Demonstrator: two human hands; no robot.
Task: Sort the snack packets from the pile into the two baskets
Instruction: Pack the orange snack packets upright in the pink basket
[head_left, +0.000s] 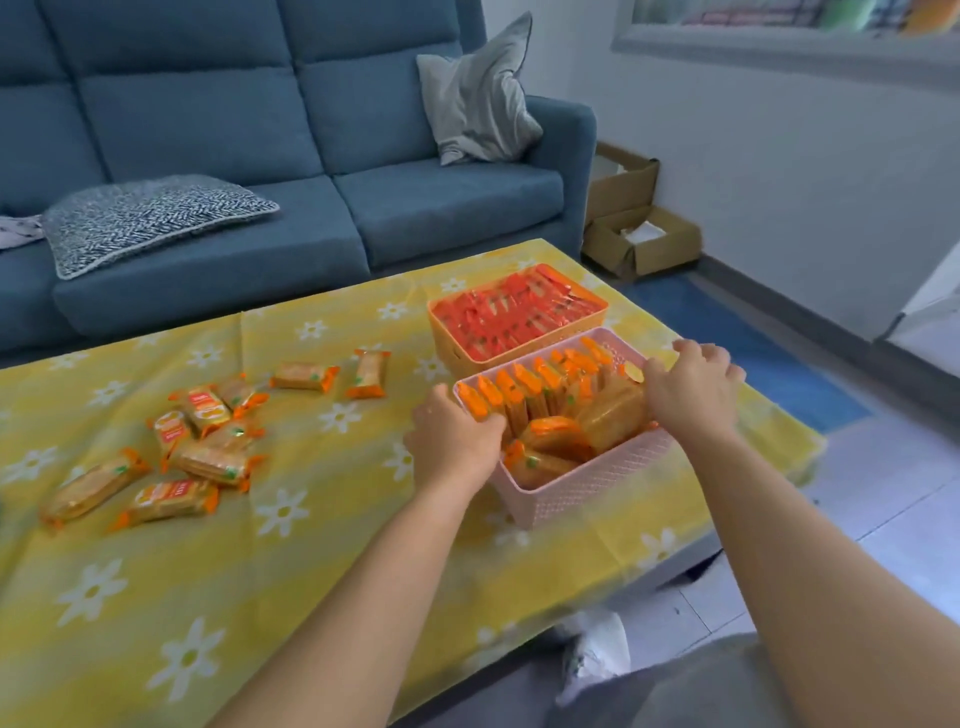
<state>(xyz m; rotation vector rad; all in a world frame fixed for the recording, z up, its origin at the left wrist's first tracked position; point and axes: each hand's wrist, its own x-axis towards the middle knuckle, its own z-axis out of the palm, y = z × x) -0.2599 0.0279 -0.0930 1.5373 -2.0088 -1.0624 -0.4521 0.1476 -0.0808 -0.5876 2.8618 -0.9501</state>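
Both hands (454, 436) (693, 387) grip pink basket (587, 483) (orange packets (545, 410) inside).

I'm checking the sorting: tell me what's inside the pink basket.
The pink basket holds orange snack packets, a row standing on edge at the back, several lying loose in front. Both hands reach in, the left hand and right hand covering some packets. The bottom is hidden.

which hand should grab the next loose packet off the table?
Left. The left hand sits on the pink basket side nearest the loose packets; the right hand is on the far side.
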